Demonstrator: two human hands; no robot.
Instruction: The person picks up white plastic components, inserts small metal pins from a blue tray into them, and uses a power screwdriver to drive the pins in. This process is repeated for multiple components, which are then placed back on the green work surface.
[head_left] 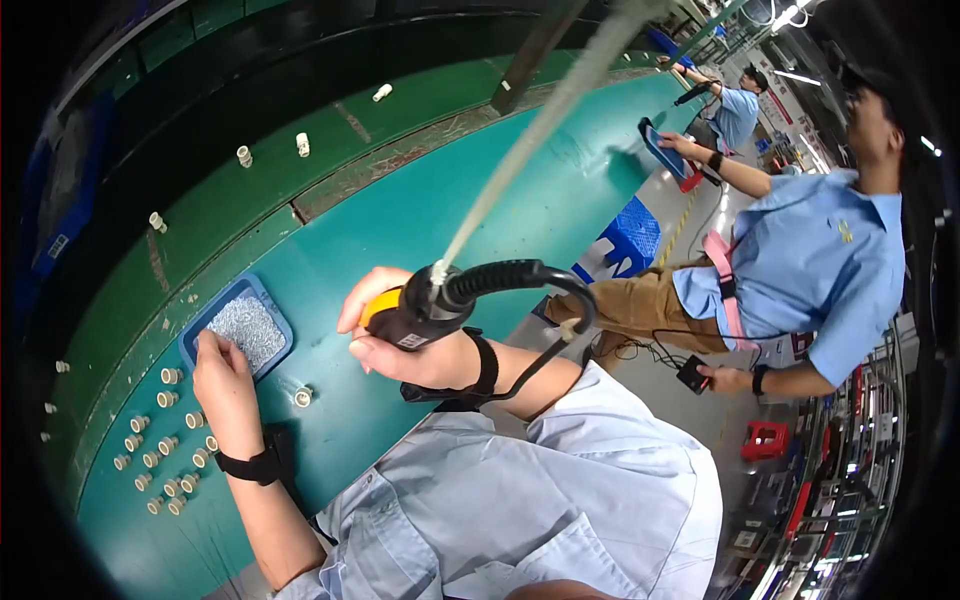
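Observation:
My right hand [430, 355] is wrapped round a black electric screwdriver [425, 310] with a yellow band. A cable and a pale, blurred strand run from its top end. My left hand [225, 385] reaches over the near rim of a blue tray [285, 325], its fingers curled together at the edge of a heap of small silvery metal pieces [248, 332]. What lies between the fingertips is hidden. Several cream-coloured cylindrical fittings [168, 399] stand on the green table beside my left hand. One more fitting [303, 397] sits alone between my two arms.
Beyond the teal tabletop [400, 200] runs a darker green conveyor [270, 185] with scattered fittings [303, 145]. To the right, a person in a blue shirt [810, 260] holds a blue tray [665, 150]. Another person [738, 112] works farther off. A blue bin [632, 232] stands near the table's edge.

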